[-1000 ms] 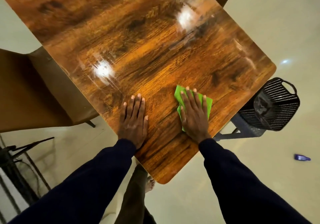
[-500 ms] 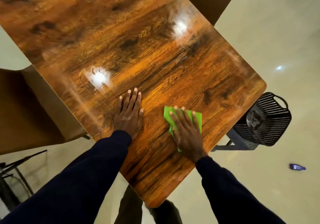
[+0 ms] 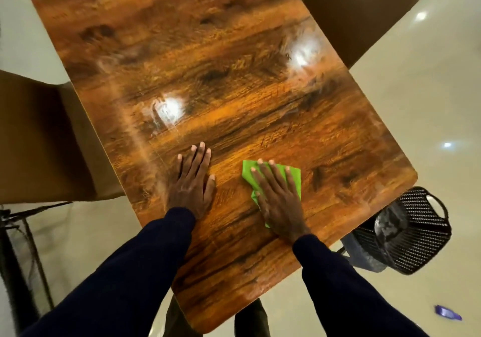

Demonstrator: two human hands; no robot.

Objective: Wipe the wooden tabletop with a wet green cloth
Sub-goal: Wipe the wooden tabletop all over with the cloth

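On the near half of the glossy, rectangular wooden tabletop (image 3: pixel 234 76), a folded bright-green cloth (image 3: pixel 293 177) is pinned flat under the right hand (image 3: pixel 279 201). The fingers are laid out straight over the cloth; it is pressed, not pinched or gripped. The left hand (image 3: pixel 191 183) is laid palm-down on the bare wood just beside it, fingers straight, with nothing held, and is judged to serve as a brace.

Pale smears are noted around two light reflections further up the surface and along the left edge. The step in hand is judged to be the wiping stroke itself, on the near portion. For the next move, steady downward pressure is called for, with the cloth slid in overlapping passes towards the smeared far area and the left hand lifted clear of its path.

A black perforated plastic basket (image 3: pixel 416 232) is noted beyond the right edge, below tabletop level and apart from the work.
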